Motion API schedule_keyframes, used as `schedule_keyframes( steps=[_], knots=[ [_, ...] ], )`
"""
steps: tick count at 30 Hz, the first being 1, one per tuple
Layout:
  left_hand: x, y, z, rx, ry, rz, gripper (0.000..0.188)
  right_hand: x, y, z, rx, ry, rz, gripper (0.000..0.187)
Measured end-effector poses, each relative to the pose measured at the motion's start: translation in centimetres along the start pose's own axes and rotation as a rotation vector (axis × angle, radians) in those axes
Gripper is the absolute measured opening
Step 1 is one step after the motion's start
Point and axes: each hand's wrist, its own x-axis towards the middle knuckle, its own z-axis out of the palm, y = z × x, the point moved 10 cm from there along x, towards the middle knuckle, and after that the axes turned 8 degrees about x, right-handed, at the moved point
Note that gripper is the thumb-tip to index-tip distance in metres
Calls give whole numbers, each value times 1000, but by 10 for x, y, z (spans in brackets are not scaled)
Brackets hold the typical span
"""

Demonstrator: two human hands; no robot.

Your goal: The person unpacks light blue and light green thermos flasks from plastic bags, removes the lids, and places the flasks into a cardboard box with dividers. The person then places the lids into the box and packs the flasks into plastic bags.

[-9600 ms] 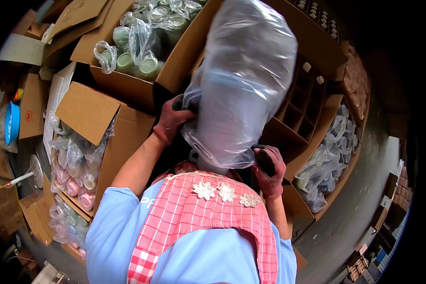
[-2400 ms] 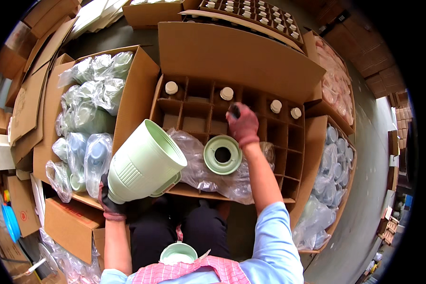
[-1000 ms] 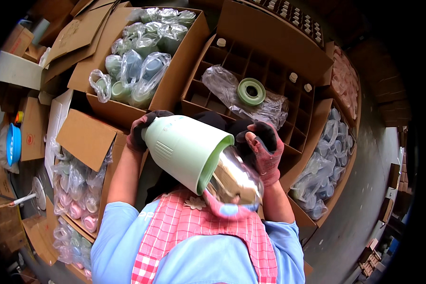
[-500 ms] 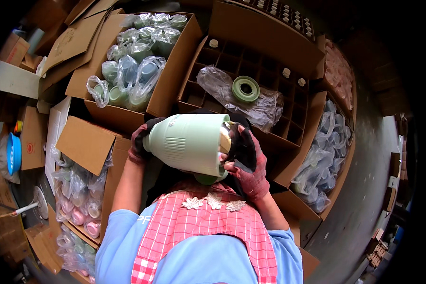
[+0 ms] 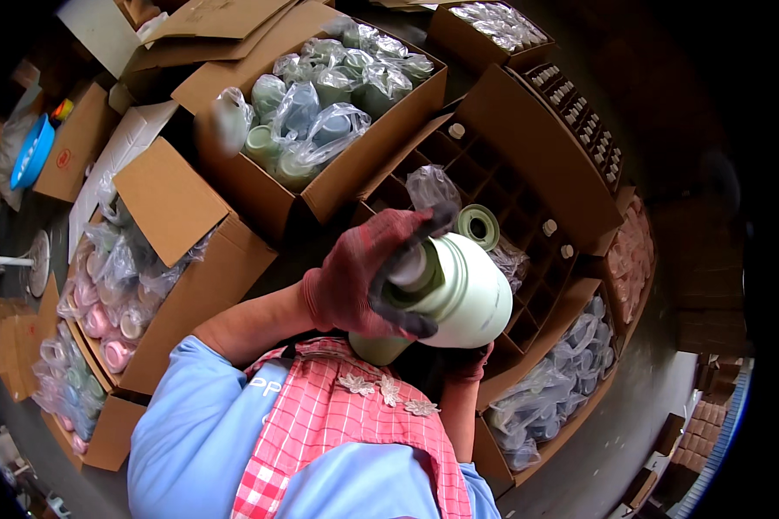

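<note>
In front of my chest I hold a pale green thermos flask body, lying on its side. My left hand, in a red and black glove, closes round its left end, thumb below and fingers above. A white piece shows at that end, partly hidden by my fingers. My right hand, also gloved, is under the flask at its right side and bears it up, with most of its fingers hidden. Against my apron, below the flask, another green part is partly seen. A green ring lies beyond the flask.
Beyond my hands stands a divided carton with a plastic bag on it. A carton of bagged green cups stands at the far left. Cartons of bagged pink and grey-blue items flank me left and right.
The flask has turned round and moved right. My left hand has shifted to its left end, and my right hand has gone from the wide end to underneath. The view has swung.
</note>
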Motion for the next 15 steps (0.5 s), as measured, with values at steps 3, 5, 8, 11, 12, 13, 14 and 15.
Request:
schedule_keyframes(
  steps=[3, 5, 8, 11, 12, 13, 14, 15],
  knots=[
    [6, 16, 0, 29, 72, 120, 104, 6, -1, -8, 28, 6, 27, 53],
    [7, 18, -1, -48, 136, 116, 101, 7, 0, -13, 37, 5, 44, 53],
    [10, 21, -1, 6, 175, 86, 101, 7, 1, -18, 44, 5, 61, 53],
    [12, 16, 5, -45, 155, 82, 100, 6, 3, -23, 43, 18, 75, 52],
    [14, 17, 4, -40, 172, 89, 100, 7, 4, -23, 49, 19, 83, 52],
    [16, 19, 3, -35, 189, 96, 101, 8, 5, -23, 50, 17, 91, 52],
    [17, 19, 2, -31, 205, 103, 101, 9, 6, -23, 54, 16, 99, 52],
    [16, 17, 3, -34, 200, 99, 101, 9, 7, -22, 60, 14, 106, 52]
  ],
)
